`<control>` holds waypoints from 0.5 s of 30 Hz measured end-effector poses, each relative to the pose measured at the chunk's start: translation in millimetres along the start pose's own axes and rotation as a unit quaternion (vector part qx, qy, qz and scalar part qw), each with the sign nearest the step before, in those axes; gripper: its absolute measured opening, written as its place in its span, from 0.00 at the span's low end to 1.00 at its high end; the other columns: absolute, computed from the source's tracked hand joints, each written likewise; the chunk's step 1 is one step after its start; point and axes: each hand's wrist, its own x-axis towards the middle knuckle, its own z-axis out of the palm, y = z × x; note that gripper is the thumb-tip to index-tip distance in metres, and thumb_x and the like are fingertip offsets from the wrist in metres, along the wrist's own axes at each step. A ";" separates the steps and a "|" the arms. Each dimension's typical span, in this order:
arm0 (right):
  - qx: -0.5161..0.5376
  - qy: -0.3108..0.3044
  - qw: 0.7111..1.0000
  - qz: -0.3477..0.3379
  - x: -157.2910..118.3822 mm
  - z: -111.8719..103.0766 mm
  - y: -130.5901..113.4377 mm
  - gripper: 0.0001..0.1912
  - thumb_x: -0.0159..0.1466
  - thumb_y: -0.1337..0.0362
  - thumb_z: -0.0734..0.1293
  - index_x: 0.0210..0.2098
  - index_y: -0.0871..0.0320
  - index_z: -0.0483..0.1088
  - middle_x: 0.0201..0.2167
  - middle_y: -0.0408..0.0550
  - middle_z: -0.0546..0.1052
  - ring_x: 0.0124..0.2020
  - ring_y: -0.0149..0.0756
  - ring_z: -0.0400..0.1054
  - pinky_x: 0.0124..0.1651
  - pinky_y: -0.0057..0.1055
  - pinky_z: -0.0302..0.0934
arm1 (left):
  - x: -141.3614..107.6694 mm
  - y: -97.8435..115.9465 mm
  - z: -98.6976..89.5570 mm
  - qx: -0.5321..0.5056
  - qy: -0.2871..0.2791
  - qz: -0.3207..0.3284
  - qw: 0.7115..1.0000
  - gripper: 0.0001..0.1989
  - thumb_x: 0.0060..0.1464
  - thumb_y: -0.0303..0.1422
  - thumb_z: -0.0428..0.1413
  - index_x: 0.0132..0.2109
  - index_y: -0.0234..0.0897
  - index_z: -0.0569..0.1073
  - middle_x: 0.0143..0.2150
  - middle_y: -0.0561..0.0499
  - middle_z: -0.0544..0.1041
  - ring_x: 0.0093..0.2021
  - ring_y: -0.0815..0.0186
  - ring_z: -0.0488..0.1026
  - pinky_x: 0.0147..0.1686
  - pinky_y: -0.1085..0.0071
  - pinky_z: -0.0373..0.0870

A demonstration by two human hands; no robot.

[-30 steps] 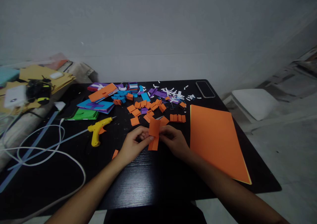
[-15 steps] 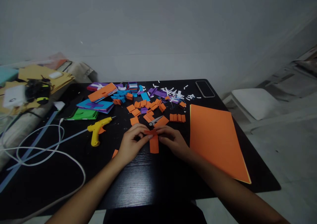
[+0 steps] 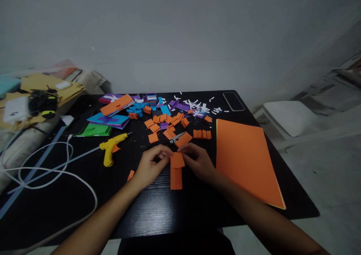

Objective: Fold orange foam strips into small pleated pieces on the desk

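Orange paper strip (image 3: 176, 172), folded, over black table (image 3: 152, 215), between hands I watch: left hand (image 3: 153, 163) pinches top left, right hand (image 3: 197, 161) pinches top right. Mark on white device (image 3: 16, 109) too blurred for me.

The strip (image 3: 176, 180) and sheets (image 3: 245, 161) are matt paper; the table (image 3: 158, 213) is glossy, wood-grained; the glue gun (image 3: 108, 155) smooth plastic, the blades (image 3: 179, 136) metal.

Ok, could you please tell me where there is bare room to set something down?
The black table is barest between its near edge and the held folded orange paper strip; a smaller patch lies between the left forearm and yellow glue gun. The back middle is crowded with orange paper pieces and white paper scraps.
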 end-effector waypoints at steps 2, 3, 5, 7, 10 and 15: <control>0.006 0.000 1.000 0.000 0.3 0.4 -0.6 0.06 0.64 0.60 0.70 0.39 0.55 0.76 0.34 0.46 0.83 0.36 0.37 0.78 0.40 0.32 0.69 | 0.2 0.0 -0.5 0.006 0.000 0.005 1.000 0.06 0.58 0.29 0.57 0.37 0.36 0.80 0.33 0.49 0.81 0.30 0.68 0.74 0.32 0.74 0.70; 0.008 0.002 1.000 0.000 0.4 0.6 -0.6 0.07 0.64 0.60 0.71 0.39 0.55 0.76 0.34 0.46 0.83 0.36 0.37 0.78 0.40 0.32 0.69 | 0.2 -0.3 -0.7 0.008 0.001 0.006 1.000 0.07 0.58 0.29 0.57 0.37 0.36 0.80 0.33 0.49 0.81 0.31 0.68 0.74 0.32 0.74 0.70; 0.012 0.007 1.000 -0.001 0.4 1.1 -0.6 0.07 0.63 0.59 0.71 0.38 0.55 0.75 0.35 0.46 0.83 0.37 0.37 0.78 0.41 0.33 0.70 | 0.0 -0.6 -1.4 0.009 -0.002 0.009 1.000 0.07 0.58 0.29 0.57 0.37 0.36 0.80 0.34 0.48 0.81 0.31 0.67 0.74 0.33 0.73 0.70; 0.021 0.008 1.000 -0.002 0.0 1.4 -0.6 0.08 0.63 0.58 0.72 0.38 0.55 0.75 0.35 0.46 0.83 0.38 0.38 0.78 0.42 0.33 0.71 | -0.6 0.0 -2.6 0.008 -0.012 0.010 1.000 0.07 0.59 0.29 0.56 0.38 0.36 0.80 0.35 0.48 0.81 0.32 0.66 0.75 0.33 0.72 0.70; 0.020 0.006 1.000 -0.013 -1.6 1.6 0.0 0.08 0.63 0.59 0.72 0.40 0.55 0.75 0.36 0.46 0.83 0.39 0.39 0.79 0.43 0.34 0.71 | -1.2 2.8 -4.6 -0.005 -0.024 0.001 1.000 0.08 0.61 0.31 0.55 0.39 0.36 0.80 0.33 0.48 0.80 0.33 0.65 0.74 0.33 0.72 0.68; 0.002 0.009 0.999 -0.039 -4.1 2.1 3.1 0.07 0.63 0.61 0.72 0.41 0.54 0.75 0.36 0.47 0.84 0.39 0.40 0.80 0.43 0.34 0.72 | -0.1 3.8 -2.2 -0.032 -0.017 -0.041 0.998 0.09 0.59 0.38 0.61 0.39 0.35 0.78 0.29 0.53 0.75 0.29 0.68 0.71 0.30 0.74 0.67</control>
